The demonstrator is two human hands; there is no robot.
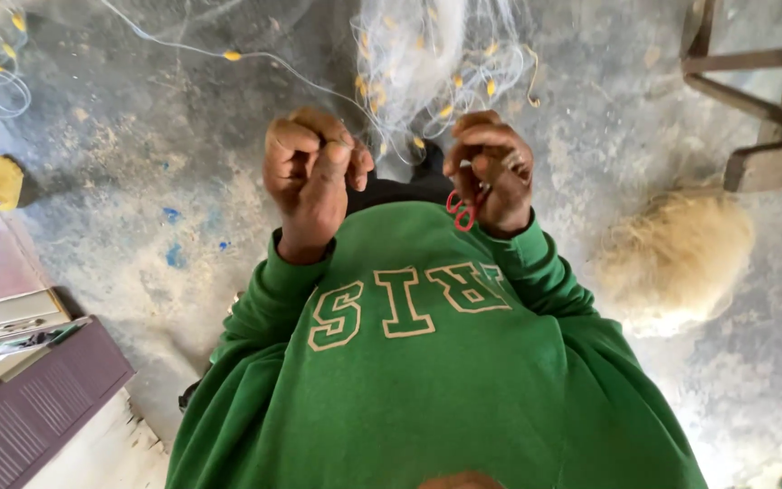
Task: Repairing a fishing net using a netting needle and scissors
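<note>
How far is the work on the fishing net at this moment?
Done: cannot tell; no finished section shows. In hand: the left hand pinches the white net strands, and the right hand grips small red-handled scissors. Left: most of the net, with yellow floats, lies bunched on the concrete floor.

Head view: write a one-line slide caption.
Left hand pinches fishing net; right hand holds red scissors.

A pale fluffy fibre heap lies on the grey concrete floor at right, below a wooden stool frame. A purple slatted panel sits lower left, with a yellow shoe above it.
</note>
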